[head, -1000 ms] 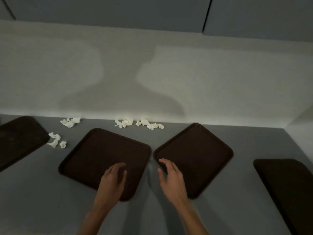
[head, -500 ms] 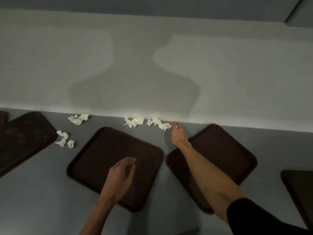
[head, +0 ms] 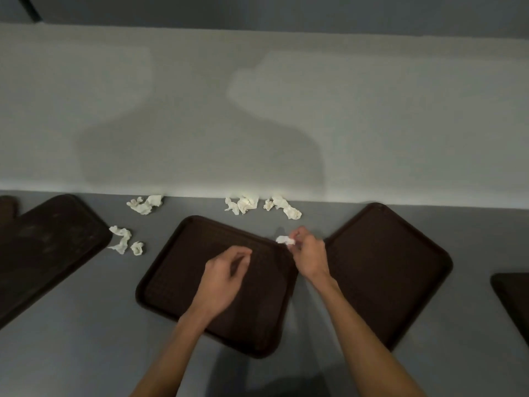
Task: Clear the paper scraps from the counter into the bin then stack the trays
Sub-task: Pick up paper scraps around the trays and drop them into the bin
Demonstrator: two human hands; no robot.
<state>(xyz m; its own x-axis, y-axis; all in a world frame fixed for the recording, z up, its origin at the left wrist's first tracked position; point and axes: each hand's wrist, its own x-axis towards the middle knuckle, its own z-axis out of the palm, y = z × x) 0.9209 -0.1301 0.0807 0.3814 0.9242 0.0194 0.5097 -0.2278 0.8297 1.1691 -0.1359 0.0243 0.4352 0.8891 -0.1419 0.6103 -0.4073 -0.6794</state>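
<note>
My two bare forearms are nearest to me and reach out over the grey counter. My left hand is above the middle tray, a dark brown one that lies turned at an angle. Its fingers are loosely curled and hold nothing; I cannot tell if they touch the tray.

A little farther, my right hand is at the far right corner of the middle tray, beside the right tray. Its thumb and fingertips are pressed together on a small white paper scrap. The scrap sticks out from them to the left, above the tray's rim. I cannot tell whether it touches the rim.

At the left edge lies the left tray, and at the right edge only a corner of the outer tray shows. Between the left tray and the middle tray lie a twisted scrap and, just beside it, a small ball.

Farthest, along the foot of the pale wall, lie three more heaps of paper: the left heap, the centre heap and the right heap. The right heap is near my right hand but apart from it.
</note>
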